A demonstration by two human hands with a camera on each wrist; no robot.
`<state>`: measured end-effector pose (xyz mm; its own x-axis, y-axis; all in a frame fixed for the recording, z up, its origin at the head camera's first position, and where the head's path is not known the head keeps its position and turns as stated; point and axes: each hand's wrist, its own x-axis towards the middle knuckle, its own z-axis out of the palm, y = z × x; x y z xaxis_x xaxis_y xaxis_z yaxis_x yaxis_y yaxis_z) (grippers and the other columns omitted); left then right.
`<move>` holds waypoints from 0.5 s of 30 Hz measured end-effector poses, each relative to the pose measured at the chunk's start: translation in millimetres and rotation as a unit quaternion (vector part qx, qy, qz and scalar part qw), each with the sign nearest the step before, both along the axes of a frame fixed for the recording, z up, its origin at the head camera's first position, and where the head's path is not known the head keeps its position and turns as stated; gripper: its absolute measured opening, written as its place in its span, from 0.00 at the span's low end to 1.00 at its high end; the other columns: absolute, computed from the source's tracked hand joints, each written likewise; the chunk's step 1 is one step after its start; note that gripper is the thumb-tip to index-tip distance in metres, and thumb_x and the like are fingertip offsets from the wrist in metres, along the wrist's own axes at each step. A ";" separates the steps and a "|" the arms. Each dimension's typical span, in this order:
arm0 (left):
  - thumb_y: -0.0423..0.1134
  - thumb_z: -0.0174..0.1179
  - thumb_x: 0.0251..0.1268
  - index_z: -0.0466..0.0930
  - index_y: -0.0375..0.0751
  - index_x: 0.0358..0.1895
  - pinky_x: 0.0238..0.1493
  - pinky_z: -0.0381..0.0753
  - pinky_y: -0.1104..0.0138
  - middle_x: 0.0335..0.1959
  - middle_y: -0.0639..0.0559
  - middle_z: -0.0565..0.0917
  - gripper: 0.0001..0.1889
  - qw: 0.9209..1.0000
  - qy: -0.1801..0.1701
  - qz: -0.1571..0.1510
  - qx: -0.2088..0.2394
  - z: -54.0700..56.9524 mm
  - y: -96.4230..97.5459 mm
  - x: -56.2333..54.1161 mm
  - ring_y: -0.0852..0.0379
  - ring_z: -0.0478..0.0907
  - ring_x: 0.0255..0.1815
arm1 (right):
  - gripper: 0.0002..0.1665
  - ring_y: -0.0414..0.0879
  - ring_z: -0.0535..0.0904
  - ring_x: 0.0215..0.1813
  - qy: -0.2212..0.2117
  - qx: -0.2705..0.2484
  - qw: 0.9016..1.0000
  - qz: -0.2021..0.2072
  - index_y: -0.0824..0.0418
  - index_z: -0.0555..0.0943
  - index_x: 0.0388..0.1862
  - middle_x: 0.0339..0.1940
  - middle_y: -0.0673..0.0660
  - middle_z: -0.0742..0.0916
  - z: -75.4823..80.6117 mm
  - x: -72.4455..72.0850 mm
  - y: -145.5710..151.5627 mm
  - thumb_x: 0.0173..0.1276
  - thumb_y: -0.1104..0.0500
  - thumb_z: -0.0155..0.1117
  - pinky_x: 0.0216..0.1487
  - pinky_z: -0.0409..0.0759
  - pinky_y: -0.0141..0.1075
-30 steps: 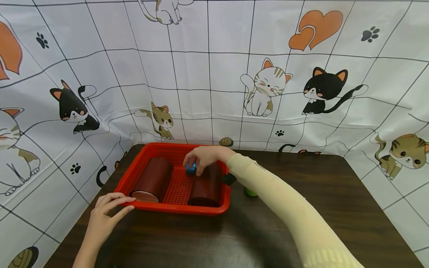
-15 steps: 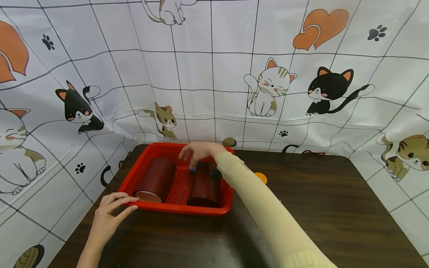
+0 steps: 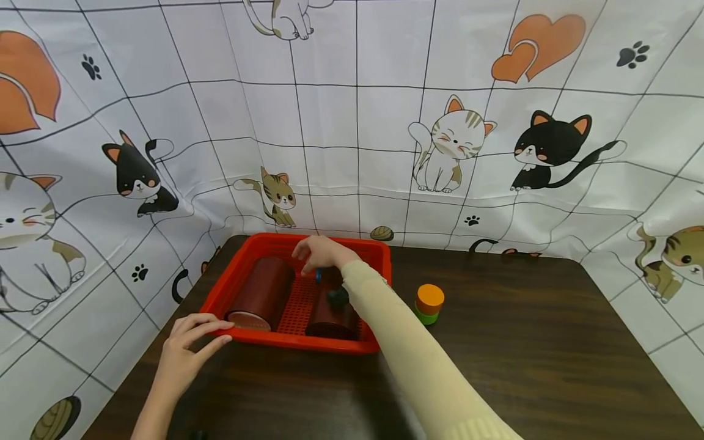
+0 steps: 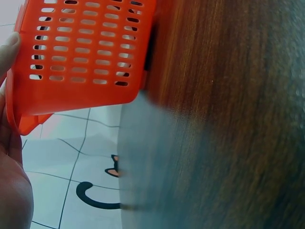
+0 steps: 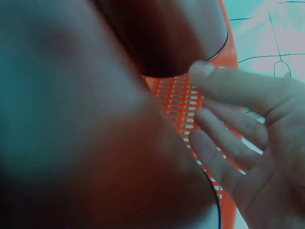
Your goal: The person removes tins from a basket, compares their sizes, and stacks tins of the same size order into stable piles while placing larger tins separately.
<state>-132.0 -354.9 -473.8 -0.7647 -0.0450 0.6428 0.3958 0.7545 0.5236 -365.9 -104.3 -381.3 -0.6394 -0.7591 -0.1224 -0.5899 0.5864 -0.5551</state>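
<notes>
While the left hand (image 3: 184,354) is pinching the rim of the red plastic basket (image 3: 302,342) at its near left corner, thumb on one side and fingers on the other, the head view is catching the right hand (image 3: 321,252) over the basket's far end, fingers bent and holding nothing! Just under it a small blue object (image 3: 318,276) is peeking out, mostly hidden, so its shape is anyone's call. Inside the basket, two cylinders are lying on their sides: the left brown cylinder (image 3: 264,293) is leaning along the left wall, and the right brown cylinder (image 3: 330,321) is sitting partly beneath the arm in its cream knitted sleeve (image 3: 404,345). Out on the dark wood-grain worktop (image 3: 506,342), right of the basket, an orange round piece (image 3: 430,298) is resting on a green round piece (image 3: 426,317). Behind it all, a cat-printed sheet (image 3: 379,116) is hanging.

Over to the left wrist view: the basket's slotted wall is filling the top left, and the left hand is gripping its rim at the edge.

Now the right wrist view: the right hand is showing its fingers apart, loosely bent, nothing between them. One fingertip is overlapping a cylinder's edge; whether it is touching, we cannot tell.
</notes>
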 end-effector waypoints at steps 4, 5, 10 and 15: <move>0.25 0.77 0.39 0.90 0.53 0.40 0.50 0.60 0.79 0.42 0.58 0.80 0.22 1.000 -0.001 0.004 -0.002 1.0 0.3 -0.9 0.73 0.63 0.51 | 0.27 0.47 0.80 0.57 -0.012 0.008 1.000 -0.005 0.55 0.79 0.62 0.58 0.55 0.84 -0.2 0.1 7.2 0.63 0.61 0.71 0.56 0.79 0.37; 0.25 0.77 0.39 0.90 0.53 0.40 0.51 0.60 0.79 0.42 0.58 0.80 0.22 1.000 -0.002 0.005 -0.002 1.4 0.5 -0.9 0.73 0.63 0.51 | 0.27 0.48 0.82 0.55 -0.020 0.008 1.000 -0.006 0.56 0.79 0.62 0.58 0.55 0.84 0.5 0.0 9.1 0.63 0.61 0.71 0.54 0.80 0.37; 0.25 0.77 0.40 0.90 0.53 0.40 0.51 0.60 0.79 0.43 0.59 0.80 0.21 1.000 -0.007 0.008 -0.002 3.1 1.3 -0.8 0.73 0.63 0.52 | 0.27 0.50 0.85 0.44 -0.064 -0.002 0.998 -0.023 0.61 0.77 0.63 0.59 0.62 0.82 4.1 -0.2 15.9 0.64 0.66 0.69 0.45 0.85 0.39; 0.26 0.77 0.40 0.90 0.53 0.40 0.51 0.60 0.79 0.43 0.59 0.80 0.21 1.000 -0.008 0.011 0.000 2.6 2.4 -0.3 0.74 0.63 0.51 | 0.28 0.49 0.84 0.41 -0.055 0.012 0.998 -0.031 0.62 0.76 0.64 0.60 0.65 0.81 4.1 0.1 16.9 0.64 0.65 0.69 0.41 0.85 0.36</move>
<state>-132.3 -352.5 -471.2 -0.7739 -0.0619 0.6303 0.3711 0.7621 0.5305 -365.8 -87.4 -377.2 -0.6670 -0.7142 -0.2122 -0.4880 0.6340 -0.5999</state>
